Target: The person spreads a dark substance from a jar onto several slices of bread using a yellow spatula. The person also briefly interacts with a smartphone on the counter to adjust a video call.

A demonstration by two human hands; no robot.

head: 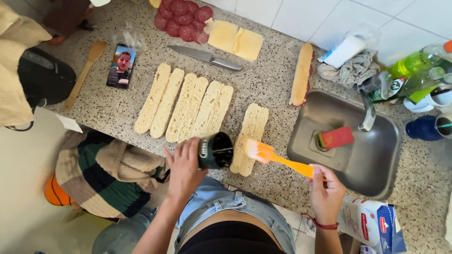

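Speckled stone worktop [117, 106] runs under white wall tiles, with a steel sink [376, 155] set in at the right. Fingers of the left hand [184, 164] wrap round a dark jar [215, 150], tipped on its side with its mouth facing right. Fingers of the right hand [325, 190] pinch the handle of an orange spatula [278, 157], whose pale-coated blade hangs just beside the jar mouth, over the nearest split roll [249, 138]. Judging by this, spread is being loaded from jar to blade; wiping it along the roll below would call for a short drop and a lengthwise stroke.

Three more opened rolls [183, 106] lie in a row to the left, a filled one [301, 73] far right, and a knife [207, 57], cheese slices [235, 41] and salami [182, 19] farther off. Near-edge room is tight: the roll's end nearly reaches the worktop's lip, and the sink rim lies close on the right.
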